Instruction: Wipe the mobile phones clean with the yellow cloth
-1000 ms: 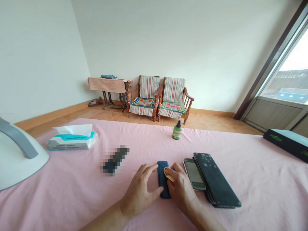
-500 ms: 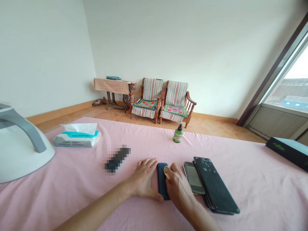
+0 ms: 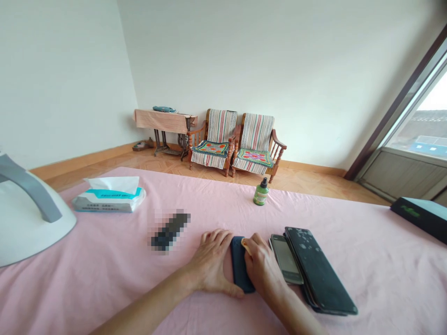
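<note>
Device (image 3: 239,269) half hidden beneath right hand (image 3: 263,272)

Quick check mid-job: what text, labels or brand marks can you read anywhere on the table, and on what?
Nothing here is legible.
Tissue pack: print on the teal band and a dark line on its side, too small to read.
Black box: green mark, blurred.
Green bottle: label unreadable.
Dark blue device between left hand and right hand, which holds a yellow pad: no text visible.
Pixelated object: masked.
</note>
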Demonstrator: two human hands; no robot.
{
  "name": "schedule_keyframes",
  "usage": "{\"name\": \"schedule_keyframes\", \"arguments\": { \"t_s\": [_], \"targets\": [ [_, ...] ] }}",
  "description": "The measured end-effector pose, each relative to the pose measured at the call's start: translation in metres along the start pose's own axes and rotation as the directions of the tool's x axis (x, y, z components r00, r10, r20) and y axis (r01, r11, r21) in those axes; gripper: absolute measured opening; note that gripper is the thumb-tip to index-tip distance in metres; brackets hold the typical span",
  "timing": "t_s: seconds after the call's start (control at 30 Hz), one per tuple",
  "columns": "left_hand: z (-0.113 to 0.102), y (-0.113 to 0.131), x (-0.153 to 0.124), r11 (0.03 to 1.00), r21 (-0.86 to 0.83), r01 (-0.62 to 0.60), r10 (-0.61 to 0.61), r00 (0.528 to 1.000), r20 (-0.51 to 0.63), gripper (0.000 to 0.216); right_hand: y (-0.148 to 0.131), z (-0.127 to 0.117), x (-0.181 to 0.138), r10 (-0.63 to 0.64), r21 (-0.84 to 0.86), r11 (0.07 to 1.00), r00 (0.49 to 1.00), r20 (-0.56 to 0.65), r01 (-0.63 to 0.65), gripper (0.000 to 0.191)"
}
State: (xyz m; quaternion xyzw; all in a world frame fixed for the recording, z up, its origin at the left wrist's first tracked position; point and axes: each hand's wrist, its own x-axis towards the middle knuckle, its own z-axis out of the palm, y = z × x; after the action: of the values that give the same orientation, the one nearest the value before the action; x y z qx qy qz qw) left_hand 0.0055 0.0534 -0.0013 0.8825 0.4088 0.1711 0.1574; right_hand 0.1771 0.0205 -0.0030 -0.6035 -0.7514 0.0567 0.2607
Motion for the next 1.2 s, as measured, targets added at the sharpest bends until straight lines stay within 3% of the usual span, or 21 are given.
{"name": "schedule_keyframes", "arguments": {
  "t_s": [0.43,1.2],
  "targets": [
    [-0.0070,0.0057,0.0004,0.999,0.021,0.049,-0.051,0.993,0.103,0.115,0.0049,0.0023,-0.0008,0.010,0.049,0.999,1.000,0.021,-0.011,0.028],
    [-0.0041,0.0032,-0.0005,0.999,0.020,0.037,-0.038,0.996,0.082,0.113,-0.0038,-0.0017,0.0024,0.014,-0.024,1.000,0.998,0.061,-0.012,0.038]
  ]
}}
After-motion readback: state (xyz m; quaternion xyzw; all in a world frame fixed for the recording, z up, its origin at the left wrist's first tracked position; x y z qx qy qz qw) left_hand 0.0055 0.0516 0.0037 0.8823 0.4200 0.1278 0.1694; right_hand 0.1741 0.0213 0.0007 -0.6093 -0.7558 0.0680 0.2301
